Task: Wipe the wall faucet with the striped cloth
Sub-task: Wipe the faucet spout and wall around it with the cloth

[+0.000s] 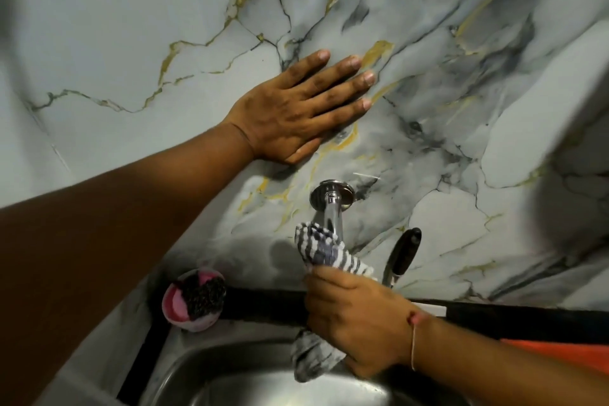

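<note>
Striped cloth is soft and floppy, and the right hand squeezes it in a fist, bunched around the shiny faucet pipe just below the round wall plate, which looks hard and slippery. Up above the faucet, the left hand lies flat and wide open on the marble wall. Left of the faucet, a pink cup holds a dark scrubber, and below the faucet the metal sink looks empty except for the cloth's tail.

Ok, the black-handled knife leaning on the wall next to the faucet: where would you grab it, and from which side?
Take the knife by its black handle, the upper end leaning on the marble wall. Come from the right and above: the right hand and striped cloth crowd its left, and the blade end points down behind them.
</note>
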The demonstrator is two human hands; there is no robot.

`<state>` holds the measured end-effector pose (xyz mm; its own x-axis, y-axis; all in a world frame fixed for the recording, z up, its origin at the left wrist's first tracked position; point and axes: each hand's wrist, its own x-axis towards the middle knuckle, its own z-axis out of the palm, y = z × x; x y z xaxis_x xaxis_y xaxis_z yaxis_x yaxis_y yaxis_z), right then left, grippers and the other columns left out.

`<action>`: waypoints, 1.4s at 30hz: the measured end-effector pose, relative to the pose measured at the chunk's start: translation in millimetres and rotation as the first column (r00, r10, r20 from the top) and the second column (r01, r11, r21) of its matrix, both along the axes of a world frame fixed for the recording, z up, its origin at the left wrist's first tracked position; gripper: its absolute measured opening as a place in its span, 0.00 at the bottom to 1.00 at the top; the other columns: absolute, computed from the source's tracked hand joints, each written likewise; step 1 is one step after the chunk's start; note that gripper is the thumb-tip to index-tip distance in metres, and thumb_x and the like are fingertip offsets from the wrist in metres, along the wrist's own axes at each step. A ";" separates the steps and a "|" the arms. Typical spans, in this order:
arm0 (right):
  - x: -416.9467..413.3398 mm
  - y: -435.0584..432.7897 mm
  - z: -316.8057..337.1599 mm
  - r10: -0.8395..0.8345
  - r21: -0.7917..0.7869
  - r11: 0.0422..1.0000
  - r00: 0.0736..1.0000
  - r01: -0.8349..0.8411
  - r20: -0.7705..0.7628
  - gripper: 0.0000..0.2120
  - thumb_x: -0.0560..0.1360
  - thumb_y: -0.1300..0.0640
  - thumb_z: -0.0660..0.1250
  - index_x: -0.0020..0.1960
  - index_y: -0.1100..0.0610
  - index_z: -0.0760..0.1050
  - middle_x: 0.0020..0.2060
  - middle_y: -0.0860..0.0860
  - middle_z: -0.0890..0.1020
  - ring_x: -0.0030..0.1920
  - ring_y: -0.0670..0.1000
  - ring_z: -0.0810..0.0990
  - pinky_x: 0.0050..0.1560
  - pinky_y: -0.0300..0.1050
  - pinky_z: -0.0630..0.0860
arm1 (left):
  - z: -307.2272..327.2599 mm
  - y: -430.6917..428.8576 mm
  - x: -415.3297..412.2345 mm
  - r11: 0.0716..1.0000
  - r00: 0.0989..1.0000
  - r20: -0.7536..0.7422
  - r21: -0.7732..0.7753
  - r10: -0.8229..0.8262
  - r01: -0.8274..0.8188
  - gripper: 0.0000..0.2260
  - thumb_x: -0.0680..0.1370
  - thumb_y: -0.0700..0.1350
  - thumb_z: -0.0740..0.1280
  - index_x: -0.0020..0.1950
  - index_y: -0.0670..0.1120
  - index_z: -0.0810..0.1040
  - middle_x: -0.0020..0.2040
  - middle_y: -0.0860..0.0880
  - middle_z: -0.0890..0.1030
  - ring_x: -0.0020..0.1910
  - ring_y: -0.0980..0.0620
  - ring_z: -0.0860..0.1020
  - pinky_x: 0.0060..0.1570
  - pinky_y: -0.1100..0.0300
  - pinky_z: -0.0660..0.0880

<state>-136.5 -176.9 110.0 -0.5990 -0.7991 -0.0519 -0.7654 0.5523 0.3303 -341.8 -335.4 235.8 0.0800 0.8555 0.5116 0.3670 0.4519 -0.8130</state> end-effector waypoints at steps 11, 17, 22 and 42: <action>4.7 -15.1 -24.5 -0.299 -0.401 0.873 0.954 0.277 0.008 0.40 0.61 0.45 0.61 0.72 0.56 0.67 0.75 0.53 0.68 0.78 0.58 0.56 0.79 0.56 0.44 | -0.8 0.7 -1.8 1.000 1.000 -0.004 0.004 -0.011 0.011 0.30 0.81 0.50 0.59 0.82 0.43 0.61 0.81 0.39 0.65 0.80 0.37 0.63 0.79 0.41 0.55; -53.3 -32.0 35.5 -0.396 -0.663 0.560 0.863 0.497 0.313 0.10 0.73 0.54 0.66 0.48 0.58 0.82 0.48 0.57 0.84 0.54 0.56 0.79 0.55 0.44 0.73 | -1.9 -0.1 0.3 1.000 1.000 -0.003 0.005 -0.016 0.016 0.30 0.81 0.50 0.62 0.82 0.43 0.62 0.81 0.40 0.65 0.80 0.37 0.64 0.80 0.41 0.54; -10.2 -37.0 14.7 0.104 -0.618 -0.390 0.700 0.682 0.706 0.11 0.76 0.50 0.65 0.54 0.47 0.83 0.54 0.45 0.87 0.61 0.53 0.81 0.60 0.39 0.77 | -0.7 0.7 -0.8 1.000 1.000 -0.021 0.012 -0.010 0.010 0.31 0.80 0.51 0.61 0.82 0.43 0.62 0.81 0.40 0.65 0.80 0.37 0.64 0.80 0.42 0.54; -52.4 -2.4 9.5 0.766 0.031 -0.379 0.295 0.925 0.571 0.27 0.79 0.44 0.57 0.57 0.65 0.82 0.56 0.65 0.84 0.58 0.64 0.82 0.65 0.63 0.72 | 1.3 0.4 3.1 1.000 1.000 0.018 -0.025 0.012 -0.012 0.29 0.81 0.51 0.54 0.82 0.44 0.62 0.81 0.40 0.65 0.80 0.37 0.63 0.79 0.42 0.54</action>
<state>-188.9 -179.3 119.4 -0.9279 -0.1830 -0.3247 0.3648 -0.6242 -0.6908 -338.6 -335.1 237.1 0.0601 0.8686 0.4918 0.3768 0.4365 -0.8170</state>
